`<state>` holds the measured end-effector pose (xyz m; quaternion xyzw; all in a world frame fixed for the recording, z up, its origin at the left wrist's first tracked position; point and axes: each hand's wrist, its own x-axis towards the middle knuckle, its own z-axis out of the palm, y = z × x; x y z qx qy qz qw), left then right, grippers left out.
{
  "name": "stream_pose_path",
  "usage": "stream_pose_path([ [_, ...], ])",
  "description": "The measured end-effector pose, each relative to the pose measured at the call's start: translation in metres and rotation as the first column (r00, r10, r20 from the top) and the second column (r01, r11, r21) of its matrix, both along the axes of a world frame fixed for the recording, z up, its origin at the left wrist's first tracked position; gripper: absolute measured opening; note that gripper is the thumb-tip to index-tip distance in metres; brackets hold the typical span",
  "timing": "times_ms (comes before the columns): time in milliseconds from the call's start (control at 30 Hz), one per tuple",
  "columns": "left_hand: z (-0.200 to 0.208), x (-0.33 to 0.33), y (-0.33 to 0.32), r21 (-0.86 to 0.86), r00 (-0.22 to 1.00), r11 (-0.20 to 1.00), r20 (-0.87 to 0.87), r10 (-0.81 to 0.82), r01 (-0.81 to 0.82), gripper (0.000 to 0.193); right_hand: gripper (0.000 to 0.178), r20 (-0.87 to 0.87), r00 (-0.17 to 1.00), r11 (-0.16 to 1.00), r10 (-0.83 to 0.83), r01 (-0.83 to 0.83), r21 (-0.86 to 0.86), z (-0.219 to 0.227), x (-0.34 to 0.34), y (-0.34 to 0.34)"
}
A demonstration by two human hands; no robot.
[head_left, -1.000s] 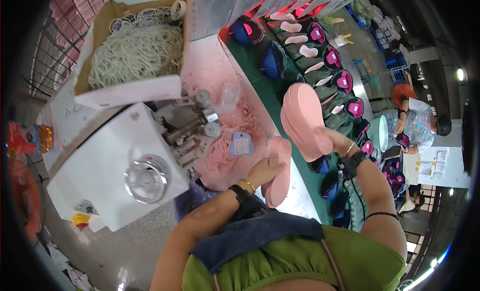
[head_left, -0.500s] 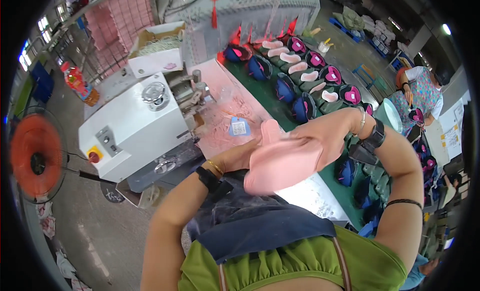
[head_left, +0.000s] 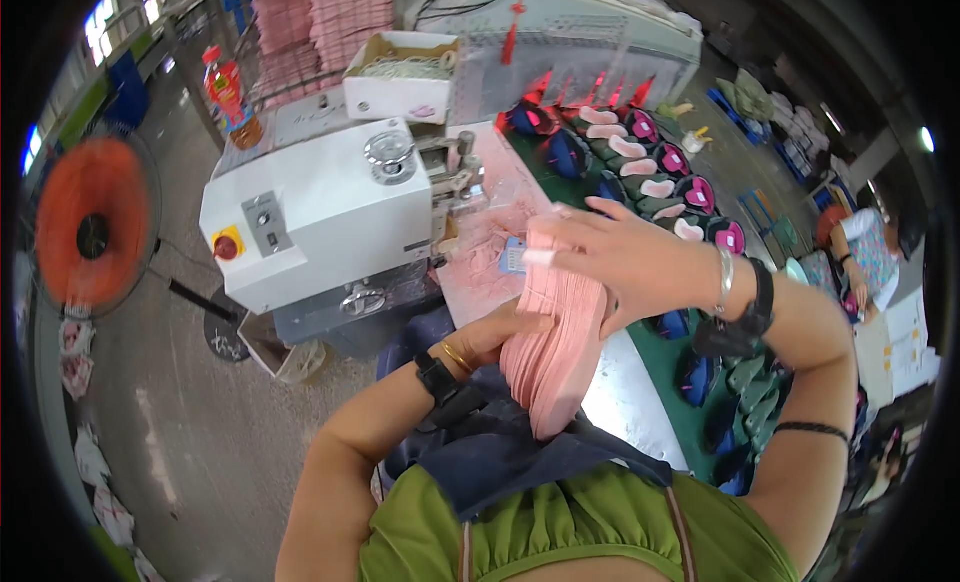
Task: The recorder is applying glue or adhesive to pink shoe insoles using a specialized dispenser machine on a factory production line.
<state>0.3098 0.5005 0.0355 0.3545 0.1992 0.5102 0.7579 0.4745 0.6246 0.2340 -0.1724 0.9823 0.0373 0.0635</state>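
Note:
A thick stack of pink insoles (head_left: 565, 347) stands tilted in front of my body, its layered edges showing. My left hand (head_left: 505, 334) grips its left side, the thumb lying across the layers. Over the far end of the stack, my right hand (head_left: 640, 260) bends its fingers, with the thumb down the right side. A whitish covering shows on one right fingertip. Behind the stack is a white machine (head_left: 320, 217) with a round metal knob on top. Pink scraps (head_left: 490, 247) and a blue tag (head_left: 513, 256) lie beside the machine's metal rollers.
Rows of dark shoe uppers and pink insoles (head_left: 657, 189) cover the green table on the right. A white box of strings (head_left: 405, 82) and a red-labelled bottle (head_left: 230, 97) stand behind the machine. An orange fan (head_left: 95, 232) is at left. Another person (head_left: 865, 247) works at far right.
The pink stack has turned from lying slantwise, broad face showing, to standing more upright with its edges showing. My right hand has shifted to its far end. The view has swung left.

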Motion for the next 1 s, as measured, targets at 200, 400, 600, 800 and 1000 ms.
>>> stream_pose_path([
  [200, -0.032, -0.027, -0.018, -0.202, 0.938, 0.917, -0.021, 0.346, -0.343, 0.058, 0.093, 0.610, 0.652, -0.349, -0.451, 0.500, -0.793, -0.132, 0.000, -0.021],
  [400, -0.057, -0.029, -0.017, -0.175, 0.887, 0.873, -0.173, 0.427, -0.455, 0.053, 0.076, 0.615, 0.630, -0.611, -0.475, 0.267, -0.746, -0.241, -0.006, -0.055],
  [600, -0.057, -0.028, -0.021, -0.283, 0.882, 0.838, -0.223, 0.415, -0.466, 0.054, 0.069, 0.615, 0.711, -0.669, -0.341, 0.276, -0.690, -0.251, 0.001, -0.035],
  [800, -0.042, -0.041, -0.019, -0.314, 0.909, 0.859, -0.243, 0.338, -0.404, 0.055, 0.075, 0.585, 0.727, -0.644, -0.360, 0.260, -0.720, -0.253, 0.004, -0.027],
  [1000, -0.047, -0.042, -0.019, -0.324, 0.893, 0.901, -0.430, 0.131, -0.288, 0.065, 0.075, 0.579, 0.697, -0.692, -0.423, 0.165, -0.703, -0.246, 0.022, -0.014],
])
